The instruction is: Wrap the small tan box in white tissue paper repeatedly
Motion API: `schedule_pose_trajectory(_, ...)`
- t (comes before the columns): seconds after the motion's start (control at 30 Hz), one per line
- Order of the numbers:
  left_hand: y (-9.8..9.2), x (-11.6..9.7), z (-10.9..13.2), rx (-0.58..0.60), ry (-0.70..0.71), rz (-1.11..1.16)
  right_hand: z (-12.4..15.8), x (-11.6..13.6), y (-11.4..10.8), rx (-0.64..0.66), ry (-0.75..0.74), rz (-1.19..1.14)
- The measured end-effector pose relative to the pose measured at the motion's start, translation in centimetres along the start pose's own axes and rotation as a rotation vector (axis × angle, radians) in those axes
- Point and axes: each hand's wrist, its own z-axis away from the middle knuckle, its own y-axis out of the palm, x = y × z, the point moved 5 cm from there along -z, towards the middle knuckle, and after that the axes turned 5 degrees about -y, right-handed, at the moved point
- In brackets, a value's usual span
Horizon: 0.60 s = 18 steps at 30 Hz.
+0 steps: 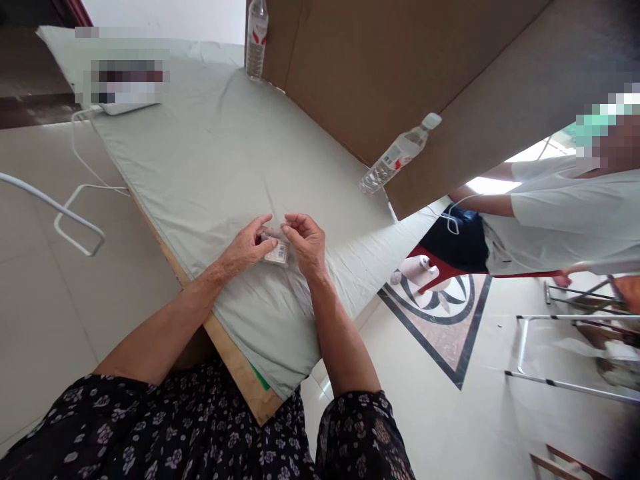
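Observation:
A small pale packet (278, 253) with a barcode label and clear plastic wrapping lies at the near part of the cloth-covered table (210, 153). My left hand (246, 243) is bent round its left side, with the thumb pressing on its top and the index finger stretched out above. On the other side, my right hand (307, 243) pinches thumb and index finger at the clear wrapping along the packet's upper edge. What the packet contains cannot be made out.
Two water bottles, an upright one (257, 40) and a tilted-looking one (397, 155), stand by a large cardboard panel (345, 67). A white device (133, 100) with a cable sits far left. Another person in a white shirt (560, 207) sits behind the panel. Metal-framed stools (523, 347) are at right.

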Motion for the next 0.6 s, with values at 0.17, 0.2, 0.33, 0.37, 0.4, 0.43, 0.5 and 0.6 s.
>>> schedule_pose_trajectory(0.17, -0.3, 0.0, -0.1, -0.056, 0.093, -0.131, 0.7, 1.5, 0.2, 0.004, -0.165, 0.146)
schedule_pose_trajectory(0.2, -0.3, 0.0, -0.1, -0.068, 0.116, -0.165, 0.8, 1.8, 0.3, 0.007, -0.193, 0.169)
schedule_pose_trajectory(0.33, -0.4, 0.0, -0.1, -0.094, 0.168, -0.275, 1.8, 2.4, 0.5, 0.035, -0.265, 0.294)
schedule_pose_trajectory(0.37, -0.4, 0.0, -0.1, -0.095, 0.167, -0.292, 2.1, 2.6, 0.5, 0.042, -0.281, 0.348)
schedule_pose_trajectory(0.4, -0.4, 0.1, -0.1, -0.095, 0.164, -0.308, 2.3, 2.7, 0.5, 0.048, -0.299, 0.408)
schedule_pose_trajectory(0.43, -0.4, 0.1, -0.1, -0.093, 0.159, -0.323, 2.6, 2.9, 0.4, 0.054, -0.319, 0.47)
schedule_pose_trajectory(0.5, -0.4, 0.0, 0.0, -0.091, 0.153, -0.345, 3.1, 3.4, 0.5, 0.083, -0.365, 0.582)
schedule_pose_trajectory(0.6, -0.4, -0.2, 0.1, -0.099, 0.153, -0.346, 3.9, 3.8, 0.8, 0.178, -0.425, 0.697)
